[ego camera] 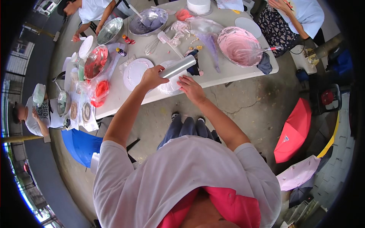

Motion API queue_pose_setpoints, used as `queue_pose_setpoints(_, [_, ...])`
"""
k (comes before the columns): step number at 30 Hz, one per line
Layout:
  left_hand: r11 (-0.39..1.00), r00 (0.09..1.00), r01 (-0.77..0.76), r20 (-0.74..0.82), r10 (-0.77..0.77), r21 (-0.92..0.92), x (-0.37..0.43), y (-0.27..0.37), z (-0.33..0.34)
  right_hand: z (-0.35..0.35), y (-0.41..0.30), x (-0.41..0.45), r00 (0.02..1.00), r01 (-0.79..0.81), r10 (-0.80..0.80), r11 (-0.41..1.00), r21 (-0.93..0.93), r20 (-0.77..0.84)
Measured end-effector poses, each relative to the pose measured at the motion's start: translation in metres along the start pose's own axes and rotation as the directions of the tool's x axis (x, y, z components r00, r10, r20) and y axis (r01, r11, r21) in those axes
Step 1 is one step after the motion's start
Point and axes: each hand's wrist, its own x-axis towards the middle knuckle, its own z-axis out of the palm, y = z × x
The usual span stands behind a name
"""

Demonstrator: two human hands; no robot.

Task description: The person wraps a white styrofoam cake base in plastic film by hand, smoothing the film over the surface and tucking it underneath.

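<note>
My left hand grips one end of a roll of clear plastic film, tilted over the table's near edge. Below the roll is a pale round board with plastic film over it. My right hand has its fingers extended at the right side of this board, just under the roll; whether the fingertips touch film or board is unclear. Left of the roll lies a white round board smeared with cream. A dark cloth is beyond the roll's far end.
A pink cream bowl with a whisk stands right on the white table. A purple piping bag lies beside it. Farther back are a purple cream bowl and white cake; a red cream bowl sits left. Several people are around.
</note>
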Motion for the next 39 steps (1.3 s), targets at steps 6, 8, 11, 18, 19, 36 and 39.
queue_pose_setpoints(6, [0.988,0.999,-0.037,-0.023,0.034,-0.151,-0.002,-0.013,-0.002,0.0,0.001,0.005,0.999,-0.01,0.01,1.0,0.007,0.046])
queue_pose_setpoints(8, [0.968,0.992,-0.103,-0.097,0.083,-0.228,-0.002,-0.018,-0.004,-0.003,-0.004,0.008,0.998,-0.004,0.004,1.0,0.0,0.064])
queue_pose_setpoints(11, [0.92,1.0,-0.012,-0.007,0.01,-0.392,0.007,-0.026,-0.015,-0.009,-0.012,0.018,0.986,-0.041,0.05,0.997,-0.06,0.157])
queue_pose_setpoints(18, [0.959,0.97,-0.093,0.192,0.148,-0.269,0.024,-0.028,-0.024,-0.007,-0.032,0.041,0.903,-0.118,0.199,0.967,-0.224,0.382])
queue_pose_setpoints(19, [0.968,0.965,-0.092,0.218,0.144,-0.233,0.024,-0.028,-0.021,-0.006,-0.032,0.042,0.91,-0.111,0.188,0.969,-0.22,0.37])
queue_pose_setpoints(36, [0.948,0.646,-0.188,0.695,0.317,-0.257,0.038,-0.039,-0.024,0.028,-0.043,0.077,0.312,-0.794,0.948,0.22,0.566,0.07])
queue_pose_setpoints(39, [0.916,0.595,-0.112,0.713,0.372,-0.385,0.04,-0.05,-0.021,0.029,-0.044,0.079,0.283,-0.824,0.959,0.231,0.518,0.023])
